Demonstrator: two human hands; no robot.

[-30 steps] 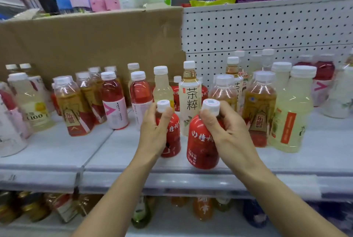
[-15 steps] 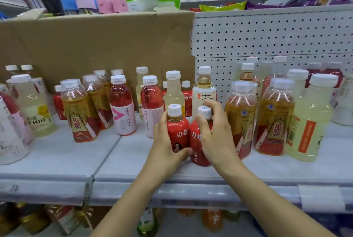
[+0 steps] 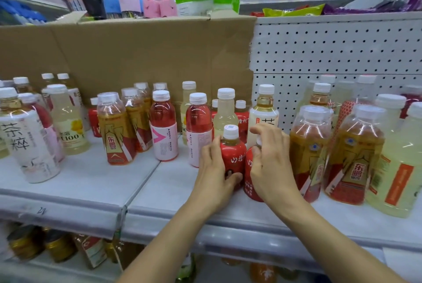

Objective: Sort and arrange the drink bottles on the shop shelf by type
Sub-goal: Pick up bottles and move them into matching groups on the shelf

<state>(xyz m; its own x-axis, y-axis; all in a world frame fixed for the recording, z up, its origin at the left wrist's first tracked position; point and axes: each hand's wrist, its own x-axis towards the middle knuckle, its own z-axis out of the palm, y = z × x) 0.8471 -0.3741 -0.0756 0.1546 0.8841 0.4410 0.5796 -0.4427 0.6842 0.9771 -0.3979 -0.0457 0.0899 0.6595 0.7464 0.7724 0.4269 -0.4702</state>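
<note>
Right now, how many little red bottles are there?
5 little red bottles: one in the left hand, one in the right hand, two just behind them, one far left. Others may be hidden.

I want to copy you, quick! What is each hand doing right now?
Left hand: closed, holding the white-capped small red bottle on the shelf.
Right hand: closed, holding the second small red bottle beside it, over its top.

The right hand (image 3: 271,164) hides most of a red bottle (image 3: 249,175).
</note>
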